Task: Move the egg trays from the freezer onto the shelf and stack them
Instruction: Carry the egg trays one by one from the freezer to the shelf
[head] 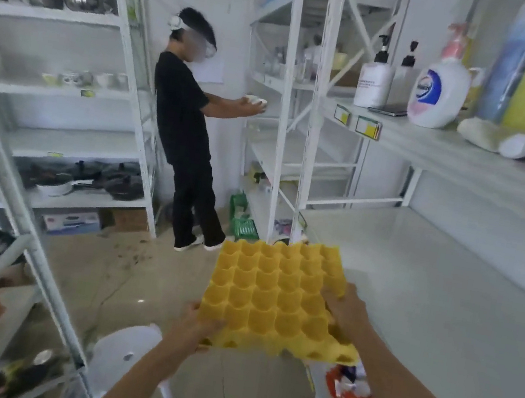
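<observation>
A yellow egg tray (276, 296) with empty cups is held in the air in front of me, tilted slightly. My left hand (198, 323) grips its near left corner. My right hand (345, 308) grips its right edge. The tray hangs beside the front left corner of a wide white shelf (429, 296) on my right, with its far right part over the shelf's corner. No freezer is in view.
Another person in black (188, 137) stands ahead by a white rack (286, 133), holding a bowl. Bottles (438, 92) and rolls sit on the upper right shelf. A white plastic stool (123, 359) stands below my left arm. Racks with pots line the left.
</observation>
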